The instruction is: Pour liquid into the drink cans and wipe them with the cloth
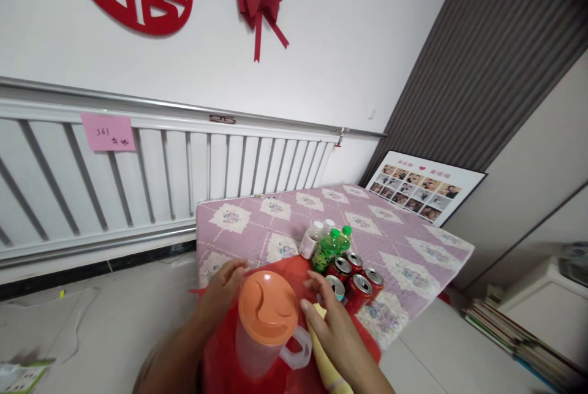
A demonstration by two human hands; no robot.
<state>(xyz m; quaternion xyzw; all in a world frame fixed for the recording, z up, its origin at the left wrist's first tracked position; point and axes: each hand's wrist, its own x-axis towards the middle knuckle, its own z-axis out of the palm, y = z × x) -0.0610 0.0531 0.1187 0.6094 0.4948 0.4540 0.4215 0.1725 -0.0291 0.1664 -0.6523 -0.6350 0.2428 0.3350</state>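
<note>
A translucent plastic pitcher (255, 354) with an orange lid (269, 305) and a side handle stands upright in front of me on a red sheet (294, 271). To its left, my left hand (225, 287) is open, fingers stretched forward near the lid. My right hand (328, 314) is open on the other side, thumb and fingers apart, above a yellow cloth-like item (324, 360) that it partly hides. Just beyond the right hand stand several drink cans (358, 290), green-capped bottles (327, 250) and white-capped bottles (310, 241). Neither hand visibly grips anything.
The purple floral mattress-like surface (285, 247) stretches to a white radiator (248, 164) along the wall. A photo board (416, 189) leans at the far right corner. Stacked books (519, 336) lie at the right, and a thin cable (78, 320) runs over the floor at left.
</note>
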